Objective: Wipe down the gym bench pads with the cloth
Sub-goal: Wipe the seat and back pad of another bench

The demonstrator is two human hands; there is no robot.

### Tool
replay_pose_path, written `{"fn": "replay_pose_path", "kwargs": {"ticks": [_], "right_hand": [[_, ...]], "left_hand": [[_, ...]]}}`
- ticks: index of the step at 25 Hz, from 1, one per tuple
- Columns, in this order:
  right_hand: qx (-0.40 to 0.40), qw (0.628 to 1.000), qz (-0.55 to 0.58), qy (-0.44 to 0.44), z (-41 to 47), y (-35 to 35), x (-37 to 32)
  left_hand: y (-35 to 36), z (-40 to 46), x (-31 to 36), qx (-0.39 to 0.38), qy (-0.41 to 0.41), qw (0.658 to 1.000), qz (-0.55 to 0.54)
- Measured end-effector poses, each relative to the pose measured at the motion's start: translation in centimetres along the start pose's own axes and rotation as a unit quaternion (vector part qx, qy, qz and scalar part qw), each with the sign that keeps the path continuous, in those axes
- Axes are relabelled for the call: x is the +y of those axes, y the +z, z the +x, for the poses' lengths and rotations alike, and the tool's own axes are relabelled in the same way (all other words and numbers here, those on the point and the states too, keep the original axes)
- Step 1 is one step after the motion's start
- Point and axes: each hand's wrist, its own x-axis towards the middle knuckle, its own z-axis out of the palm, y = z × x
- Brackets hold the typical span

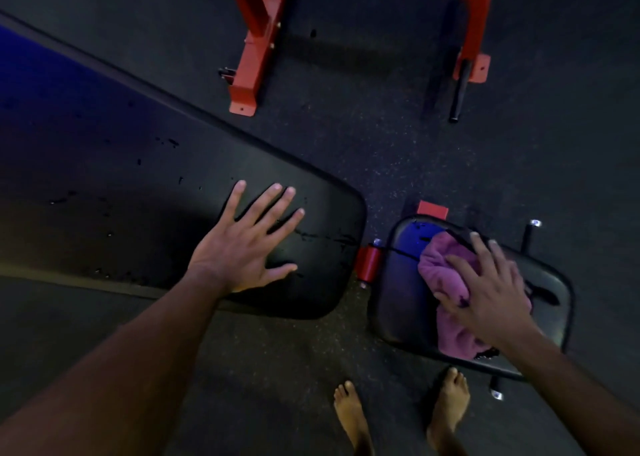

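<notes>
Dark speckled rubber floor (346,150) in dim light; beyond the hands (242,244) stands a red steel frame (252,50), perhaps another machine's base.

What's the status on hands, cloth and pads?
Left hand flat on long pad. Right hand presses purple cloth on small seat pad. Nothing in the way.

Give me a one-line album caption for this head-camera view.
Right hand presses a purple cloth onto the small seat pad; left hand rests flat on the long back pad.
</notes>
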Motion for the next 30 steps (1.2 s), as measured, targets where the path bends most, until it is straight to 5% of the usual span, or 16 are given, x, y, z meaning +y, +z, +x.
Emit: {"fn": "replay_pose_path", "kwargs": {"ticks": [4,7,11,19,21,26,30], "right_hand": [[-0.046,0.997,0.001,-0.063,3.8,-0.1,-0.8],[-0.003,0.998,0.024,-0.057,7.2,-1.0,-1.1],[0.053,0.995,-0.078,-0.030,8.5,0.3,-4.2],[-0.096,0.946,-0.111,-0.288,2.5,2.4,-8.6],[-0.080,0.954,-0.127,-0.259,5.7,0.8,-6.7],[-0.006,0.998,-0.066,-0.008,10.1,-2.0,-4.6],[-0.027,0.976,-0.070,-0.205,1.6,3.4,-8.7]], "left_hand": [[0.3,0.1,0.0,0.011,0.003,1.000,0.007],[0.5,0.0,-0.1,0.020,0.027,0.999,0.002],[0.7,-0.1,0.0,0.033,0.089,0.995,-0.018],[1.0,0.0,-0.1,0.053,0.076,0.995,-0.030],[1.0,0.1,-0.1,0.054,0.077,0.995,-0.031],[1.4,0.1,0.0,0.062,0.079,0.995,-0.020],[1.3,-0.1,0.0,0.066,0.077,0.995,-0.017]]}}
